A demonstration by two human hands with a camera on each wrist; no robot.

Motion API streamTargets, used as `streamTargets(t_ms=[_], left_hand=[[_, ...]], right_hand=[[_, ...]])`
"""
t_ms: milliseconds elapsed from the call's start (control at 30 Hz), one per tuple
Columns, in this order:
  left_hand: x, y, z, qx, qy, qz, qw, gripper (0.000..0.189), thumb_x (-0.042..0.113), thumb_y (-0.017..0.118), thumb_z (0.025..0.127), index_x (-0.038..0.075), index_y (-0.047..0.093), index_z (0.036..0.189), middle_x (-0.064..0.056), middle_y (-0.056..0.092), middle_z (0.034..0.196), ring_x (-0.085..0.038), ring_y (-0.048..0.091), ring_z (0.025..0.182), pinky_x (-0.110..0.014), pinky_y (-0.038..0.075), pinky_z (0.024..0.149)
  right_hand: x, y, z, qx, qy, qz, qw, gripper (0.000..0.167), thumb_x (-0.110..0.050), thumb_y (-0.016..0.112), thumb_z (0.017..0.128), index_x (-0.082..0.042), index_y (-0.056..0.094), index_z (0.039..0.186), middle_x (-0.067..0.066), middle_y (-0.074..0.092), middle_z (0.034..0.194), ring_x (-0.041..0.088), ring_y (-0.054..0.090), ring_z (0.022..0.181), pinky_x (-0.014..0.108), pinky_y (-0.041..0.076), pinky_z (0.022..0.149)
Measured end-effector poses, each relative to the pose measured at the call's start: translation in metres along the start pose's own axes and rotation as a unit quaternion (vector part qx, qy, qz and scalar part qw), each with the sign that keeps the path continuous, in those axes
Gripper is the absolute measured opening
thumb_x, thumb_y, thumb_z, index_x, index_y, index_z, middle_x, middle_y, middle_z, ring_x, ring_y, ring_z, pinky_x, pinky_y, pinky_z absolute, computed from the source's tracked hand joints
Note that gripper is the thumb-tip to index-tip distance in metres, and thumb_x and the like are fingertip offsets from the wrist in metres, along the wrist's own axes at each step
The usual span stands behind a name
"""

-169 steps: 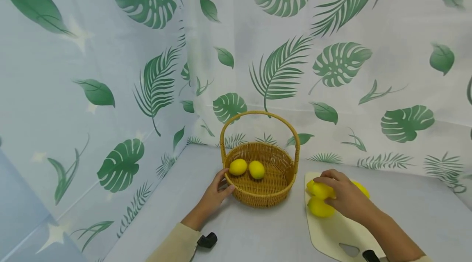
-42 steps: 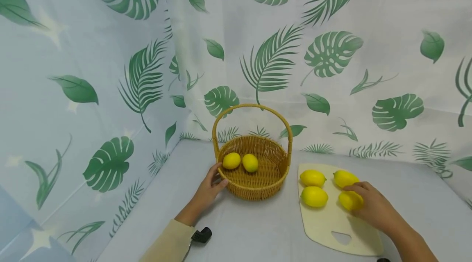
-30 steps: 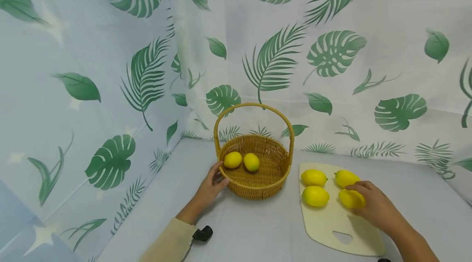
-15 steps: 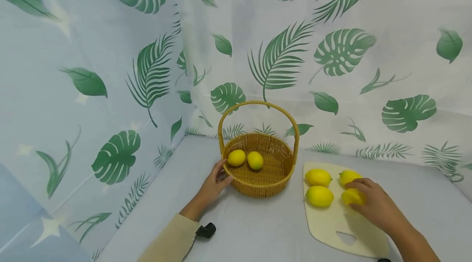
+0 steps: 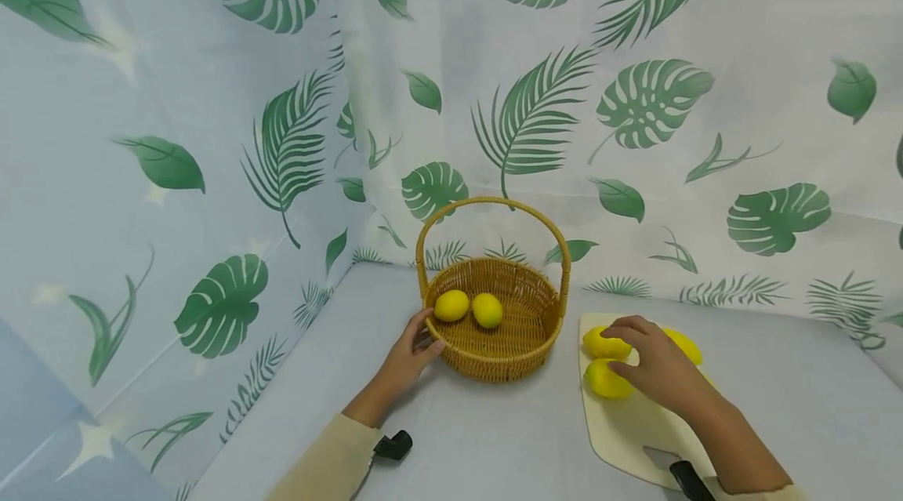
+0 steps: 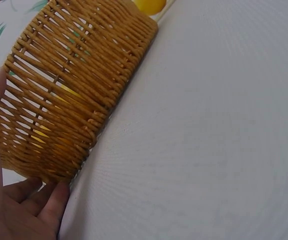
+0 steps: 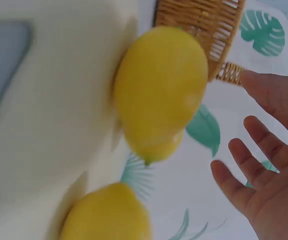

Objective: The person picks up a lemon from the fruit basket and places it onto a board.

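A wicker basket (image 5: 498, 367) with a tall handle stands on the table, two lemons (image 5: 451, 306) lying at the left inside it. My left hand (image 5: 404, 364) holds its left side, thumb and fingers on either side of the wall in the left wrist view. My right hand (image 5: 661, 370) hovers, fingers spread and nothing in them, over two lemons (image 5: 607, 380) at the left of a cream cutting board (image 5: 621, 438). Another lemon (image 5: 684, 346) shows behind this hand, which hides most of the board's right side. Bare space separates its fingers from the nearest lemon (image 7: 161, 85) in the right wrist view.
A white cloth covers the table (image 5: 494, 438). Leaf-printed curtains (image 5: 451, 132) close off the back and left side. The board has a cut-out grip hole (image 5: 661, 457) near its front edge, and it lies a short way right of the basket.
My right hand has let go of the lemon at the board's right and moved left and up over the left pair. The left hand stays on the basket; the head view shifts slightly.
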State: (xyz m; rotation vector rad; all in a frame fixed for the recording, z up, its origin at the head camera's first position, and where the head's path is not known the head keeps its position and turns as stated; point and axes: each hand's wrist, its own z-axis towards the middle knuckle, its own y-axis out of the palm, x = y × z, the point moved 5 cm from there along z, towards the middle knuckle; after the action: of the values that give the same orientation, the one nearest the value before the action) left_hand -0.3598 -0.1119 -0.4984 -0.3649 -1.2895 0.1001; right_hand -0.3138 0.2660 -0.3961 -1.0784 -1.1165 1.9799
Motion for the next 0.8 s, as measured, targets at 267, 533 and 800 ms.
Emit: streamTargets(t_ms=[267,533,800], left_hand=[[-0.003,0.000,0.000,-0.001,0.002,-0.004,1.0000,0.070,0.039,0.061,0.097,0.025,0.024,0.154,-0.014,0.030,0.154,-0.033,0.037,0.136,-0.047,0.037,0.107],[-0.001,0.001,-0.002,0.002,0.002,0.000,1.0000,0.069,0.039,0.060,0.097,0.025,0.025,0.154,-0.014,0.031,0.154,-0.032,0.039,0.135,-0.046,0.038,0.106],[0.011,-0.001,-0.005,-0.011,0.000,-0.020,0.9997,0.070,0.032,0.061,0.098,0.018,0.023,0.155,-0.021,0.028,0.154,-0.037,0.036,0.136,-0.050,0.036,0.107]], right_hand=[[-0.026,0.007,0.031,-0.019,-0.039,-0.006,0.9990,0.034,-0.012,0.075,0.085,-0.010,0.067,0.118,0.010,0.057,0.124,0.036,0.053,0.114,0.057,0.045,0.095],[-0.049,0.024,0.053,-0.036,-0.053,0.024,0.9977,0.037,-0.013,0.075,0.087,-0.011,0.065,0.122,0.005,0.058,0.123,0.031,0.053,0.116,0.053,0.045,0.097],[-0.065,0.042,0.069,-0.047,-0.046,0.051,0.9966,0.038,-0.014,0.072,0.088,-0.006,0.064,0.124,0.014,0.055,0.131,0.037,0.049,0.122,0.056,0.041,0.101]])
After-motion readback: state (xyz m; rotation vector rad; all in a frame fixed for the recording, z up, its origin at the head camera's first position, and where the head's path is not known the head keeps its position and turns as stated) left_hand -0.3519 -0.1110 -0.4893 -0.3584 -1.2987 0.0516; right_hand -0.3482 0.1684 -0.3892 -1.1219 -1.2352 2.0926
